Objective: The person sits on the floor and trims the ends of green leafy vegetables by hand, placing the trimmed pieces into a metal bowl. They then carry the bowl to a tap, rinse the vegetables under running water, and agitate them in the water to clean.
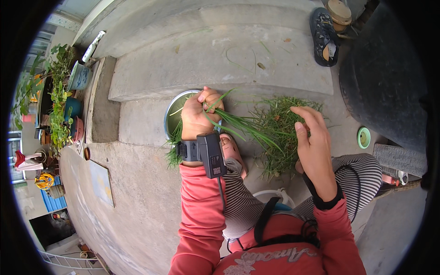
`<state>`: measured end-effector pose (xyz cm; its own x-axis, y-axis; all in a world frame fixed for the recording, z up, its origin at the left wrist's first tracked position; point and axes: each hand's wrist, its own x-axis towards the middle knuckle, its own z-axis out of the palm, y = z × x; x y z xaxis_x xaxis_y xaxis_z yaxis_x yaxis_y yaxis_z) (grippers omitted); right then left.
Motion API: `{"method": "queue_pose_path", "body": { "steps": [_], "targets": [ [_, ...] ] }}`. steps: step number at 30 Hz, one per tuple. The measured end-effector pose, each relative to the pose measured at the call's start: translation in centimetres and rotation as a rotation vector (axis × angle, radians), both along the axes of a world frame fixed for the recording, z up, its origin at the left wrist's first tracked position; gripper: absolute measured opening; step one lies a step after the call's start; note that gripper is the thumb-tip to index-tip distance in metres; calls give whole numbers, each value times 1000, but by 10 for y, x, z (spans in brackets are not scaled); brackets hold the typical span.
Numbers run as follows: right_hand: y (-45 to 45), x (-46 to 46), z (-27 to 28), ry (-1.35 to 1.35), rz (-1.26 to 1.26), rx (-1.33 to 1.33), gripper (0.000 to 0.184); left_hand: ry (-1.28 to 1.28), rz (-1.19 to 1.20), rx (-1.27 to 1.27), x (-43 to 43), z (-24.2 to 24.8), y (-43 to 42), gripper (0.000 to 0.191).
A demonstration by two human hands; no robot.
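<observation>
My left hand is closed around a bunch of long green leafy stalks, whose leaves fan out to the right. Beneath that hand is a round metal-rimmed basin, partly hidden by it, and more green leaves show beside my wrist. My right hand has its fingers apart and holds nothing visible; it is at the right edge of a heap of tangled green and dry leaves on the concrete floor. Its palm side is hidden.
Concrete steps rise beyond the basin, with a dark patterned shoe on them. A large black container and a small green bowl are on the right. Potted plants line the left. My foot wears a pink clog.
</observation>
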<state>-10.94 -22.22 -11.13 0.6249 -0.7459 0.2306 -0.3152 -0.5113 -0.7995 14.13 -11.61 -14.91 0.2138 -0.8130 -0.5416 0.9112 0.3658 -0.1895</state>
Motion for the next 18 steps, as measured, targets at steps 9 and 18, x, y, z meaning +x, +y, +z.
{"method": "queue_pose_path", "body": {
  "steps": [9,18],
  "targets": [
    [19,-7,32,77,306,739,26,-249,91,221,-2,-5,-7,15],
    [13,-18,22,31,137,320,11,-43,0,22,2,0,2,14]
  ]
}}
